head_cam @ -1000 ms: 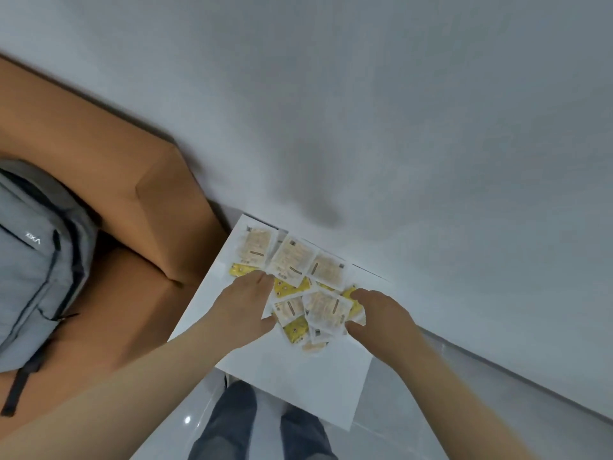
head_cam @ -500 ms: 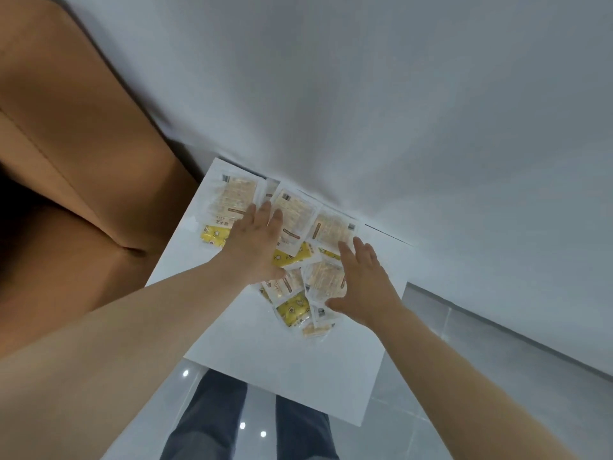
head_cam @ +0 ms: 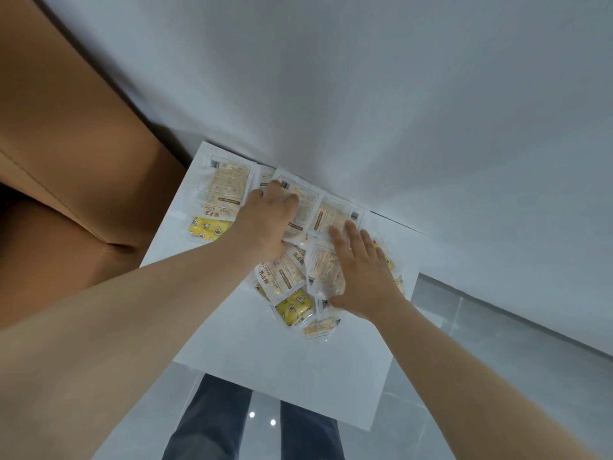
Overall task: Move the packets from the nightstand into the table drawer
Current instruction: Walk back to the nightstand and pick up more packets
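Note:
Several clear and yellow packets (head_cam: 288,290) lie in a loose heap at the back of the white nightstand top (head_cam: 252,346), against the wall. My left hand (head_cam: 268,217) lies flat on the packets at the back middle, fingers spread over one beside the far-left packet (head_cam: 224,185). My right hand (head_cam: 361,270) rests with straight fingers on the right side of the heap, its thumb against the edge of a clear packet (head_cam: 323,272). Packets under both palms are hidden.
A tan upholstered bed or headboard (head_cam: 66,161) stands close on the left of the nightstand. A pale wall (head_cam: 398,94) rises right behind it. Glossy grey floor (head_cam: 497,343) shows on the right, and my legs in dark trousers (head_cam: 215,423) stand at the front edge.
Both hands have slid a little farther back over the heap toward the wall. From curled over the packets a second ago, the fingers have flattened out.

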Demonstrator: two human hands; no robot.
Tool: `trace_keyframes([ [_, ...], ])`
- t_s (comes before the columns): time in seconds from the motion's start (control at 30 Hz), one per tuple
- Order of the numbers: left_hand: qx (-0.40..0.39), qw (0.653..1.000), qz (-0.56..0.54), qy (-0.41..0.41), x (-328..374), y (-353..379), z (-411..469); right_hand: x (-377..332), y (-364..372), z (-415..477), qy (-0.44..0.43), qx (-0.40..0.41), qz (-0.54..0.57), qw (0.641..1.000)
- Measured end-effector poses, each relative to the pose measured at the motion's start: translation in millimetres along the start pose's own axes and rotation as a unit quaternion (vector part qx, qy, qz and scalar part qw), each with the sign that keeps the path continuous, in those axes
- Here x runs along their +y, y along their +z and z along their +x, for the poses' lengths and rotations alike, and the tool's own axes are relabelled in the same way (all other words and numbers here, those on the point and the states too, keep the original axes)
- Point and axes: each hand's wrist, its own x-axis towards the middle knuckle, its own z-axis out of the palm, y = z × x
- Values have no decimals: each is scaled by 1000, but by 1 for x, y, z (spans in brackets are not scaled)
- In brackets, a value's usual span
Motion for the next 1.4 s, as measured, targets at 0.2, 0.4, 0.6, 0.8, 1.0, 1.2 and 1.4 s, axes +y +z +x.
trace_keyframes([
  [0.2, -22, 999, 7, -28, -2, -4, 6, 1, -6, 8, -9, 57, 34, 998],
  [0.4, -62, 997, 49, -21, -5, -1, 9, 9, -4, 17, 21, 34, 27, 999],
  [0.6, -90, 996, 18, 22, -17, -12, 11, 7, -9, 18, 27, 16, 34, 999],
  [0.8, -157, 985, -71, 12, -18, -41, 18, -3, 3, 8, 35, 11, 6, 999],
  [1.0, -153, 984, -87, -7, -21, -41, 22, -5, 0, 17, 27, 41, 15, 999],
  [1.2, -149, 983, -108, -15, -25, -38, 23, -9, 1, 26, 29, 87, -50, 995],
  [1.4, -150, 982, -113, -13, -27, -43, 24, 3, 0, 33, 5, 156, -38, 987],
])
